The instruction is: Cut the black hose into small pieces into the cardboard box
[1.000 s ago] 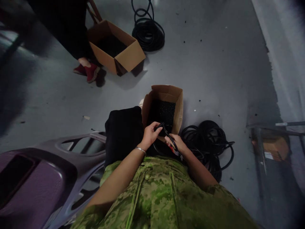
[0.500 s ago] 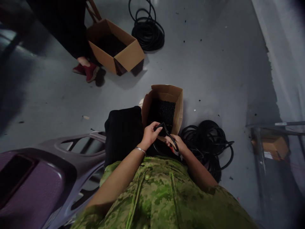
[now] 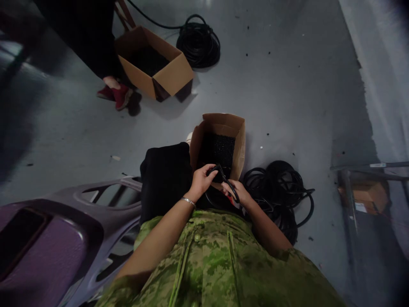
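The grey floor (image 3: 287, 94) carries everything here, with a purple chair (image 3: 60, 251) beside the wearer's left side, so the left elbow is best kept clear of it. Close in front of the lap stands an open cardboard box (image 3: 240, 155) with dark material inside; working directly above its mouth is sensible, since any scrap would likely drop in. A coil of black hose (image 3: 279, 183) lies on the floor beside the box, toward the wearer's right, its loops overlapping; keeping them loose should help avoid snags. The left hand (image 3: 200, 181) has its grip closed, thumb and fingers pinching a thin black length (image 3: 225, 176) at the box's near edge, and the right hand (image 3: 239, 192) curls its grip around the lower part of it. Those 2 holds sit near each other, which should give steady control; firm, even pressure seems right, with fingertips kept back from any edge. Smallest is a red bit (image 3: 230, 199) by the right fingers, perhaps part of a tool; I cannot tell, so it deserves care.
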`<state>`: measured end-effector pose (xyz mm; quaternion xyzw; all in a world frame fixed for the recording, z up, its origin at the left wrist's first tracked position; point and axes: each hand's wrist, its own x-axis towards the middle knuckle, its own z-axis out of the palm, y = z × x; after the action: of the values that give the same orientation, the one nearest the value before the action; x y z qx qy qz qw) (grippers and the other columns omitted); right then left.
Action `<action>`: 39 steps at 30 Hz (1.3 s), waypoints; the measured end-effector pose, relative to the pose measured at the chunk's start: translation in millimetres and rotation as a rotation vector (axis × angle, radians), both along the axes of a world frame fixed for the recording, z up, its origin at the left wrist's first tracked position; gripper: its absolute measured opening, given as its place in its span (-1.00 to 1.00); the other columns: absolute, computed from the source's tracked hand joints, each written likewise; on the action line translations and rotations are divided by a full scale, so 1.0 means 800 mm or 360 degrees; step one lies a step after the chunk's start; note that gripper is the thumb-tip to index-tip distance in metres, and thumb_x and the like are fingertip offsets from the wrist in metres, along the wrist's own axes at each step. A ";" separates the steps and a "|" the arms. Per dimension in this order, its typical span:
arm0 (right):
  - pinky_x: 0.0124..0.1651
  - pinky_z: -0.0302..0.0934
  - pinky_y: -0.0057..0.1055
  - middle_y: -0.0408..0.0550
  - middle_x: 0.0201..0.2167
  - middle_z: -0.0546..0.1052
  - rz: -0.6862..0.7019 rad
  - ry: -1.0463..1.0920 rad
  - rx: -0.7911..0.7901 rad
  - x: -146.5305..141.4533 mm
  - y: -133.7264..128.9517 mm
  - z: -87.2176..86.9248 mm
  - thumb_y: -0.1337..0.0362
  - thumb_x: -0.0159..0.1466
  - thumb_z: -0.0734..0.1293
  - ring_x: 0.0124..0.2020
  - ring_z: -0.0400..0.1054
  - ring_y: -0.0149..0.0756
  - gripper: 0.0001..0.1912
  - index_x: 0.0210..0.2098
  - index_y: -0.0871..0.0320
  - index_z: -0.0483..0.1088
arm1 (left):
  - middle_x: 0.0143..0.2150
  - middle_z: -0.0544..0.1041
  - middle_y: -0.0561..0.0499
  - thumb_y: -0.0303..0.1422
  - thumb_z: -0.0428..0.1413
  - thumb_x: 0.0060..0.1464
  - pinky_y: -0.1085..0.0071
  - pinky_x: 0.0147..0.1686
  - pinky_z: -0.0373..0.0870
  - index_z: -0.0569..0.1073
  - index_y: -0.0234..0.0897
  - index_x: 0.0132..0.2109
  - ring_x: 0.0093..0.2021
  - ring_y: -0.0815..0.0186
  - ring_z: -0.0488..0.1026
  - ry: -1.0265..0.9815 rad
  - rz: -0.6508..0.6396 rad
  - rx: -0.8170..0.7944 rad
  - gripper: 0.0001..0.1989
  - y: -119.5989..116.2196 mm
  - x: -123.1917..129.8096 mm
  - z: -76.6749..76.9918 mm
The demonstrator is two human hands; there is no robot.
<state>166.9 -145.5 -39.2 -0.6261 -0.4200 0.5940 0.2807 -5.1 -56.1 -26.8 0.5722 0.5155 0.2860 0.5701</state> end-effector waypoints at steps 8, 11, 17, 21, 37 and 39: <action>-0.37 0.27 -0.48 -0.10 -0.49 0.53 0.0015 -0.0054 0.0019 0.000 0.001 0.001 -0.12 0.27 0.32 -0.51 0.40 -0.39 -0.54 -0.38 0.18 0.44 | -0.20 0.65 -0.02 -0.32 0.15 0.09 0.37 -0.16 0.49 0.57 -0.26 -0.13 -0.20 0.25 0.56 0.0023 -0.0028 0.0017 -0.78 -0.001 -0.001 -0.001; -0.37 0.26 -0.49 -0.10 -0.47 0.54 0.0033 -0.0062 0.0023 0.000 0.001 0.000 -0.12 0.28 0.31 -0.49 0.41 -0.38 -0.55 -0.37 0.18 0.45 | -0.21 0.64 -0.03 -0.32 0.16 0.10 0.37 -0.16 0.49 0.57 -0.26 -0.13 -0.21 0.25 0.56 0.0030 -0.0030 0.0033 -0.79 -0.001 -0.001 -0.001; -0.36 0.28 -0.47 -0.09 -0.45 0.54 0.0038 -0.0064 0.0026 0.000 0.004 0.000 -0.11 0.28 0.31 -0.49 0.42 -0.36 -0.56 -0.30 0.20 0.46 | -0.20 0.65 -0.04 -0.33 0.16 0.10 0.36 -0.13 0.49 0.57 -0.27 -0.14 -0.19 0.24 0.57 0.0024 -0.0036 0.0065 -0.80 -0.001 -0.001 -0.004; -0.32 0.29 -0.46 -0.09 -0.44 0.53 0.0051 -0.0037 0.0025 0.000 0.006 0.003 -0.10 0.28 0.30 -0.47 0.43 -0.36 -0.56 -0.33 0.19 0.44 | -0.20 0.65 -0.03 -0.34 0.16 0.10 0.37 -0.15 0.49 0.58 -0.27 -0.14 -0.18 0.24 0.57 0.0046 -0.0041 0.0070 -0.81 -0.001 -0.001 -0.003; -0.46 0.03 -0.50 -0.08 -0.64 0.48 0.0220 -0.0889 0.0291 -0.002 -0.013 0.000 -0.02 0.29 0.29 -0.57 0.31 -0.37 -0.53 -0.55 0.21 0.48 | -0.32 0.62 -0.01 -0.29 0.16 0.08 0.41 -0.31 0.44 0.56 -0.29 -0.22 -0.34 0.28 0.53 0.0081 -0.0108 -0.0056 -0.83 0.002 -0.004 -0.004; -0.46 0.04 -0.50 -0.07 -0.62 0.50 0.0201 -0.0882 0.0279 -0.003 -0.015 -0.003 -0.03 0.29 0.30 -0.56 0.33 -0.36 -0.53 -0.51 0.21 0.52 | -0.31 0.61 -0.02 -0.27 0.16 0.08 0.42 -0.33 0.43 0.55 -0.29 -0.20 -0.35 0.29 0.52 0.0076 -0.0104 -0.0053 -0.80 0.002 -0.003 -0.004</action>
<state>164.1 -157.6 -41.5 -0.7104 -0.5684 0.3783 0.1707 -7.9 -54.9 -30.3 0.5859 0.5148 0.2449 0.5760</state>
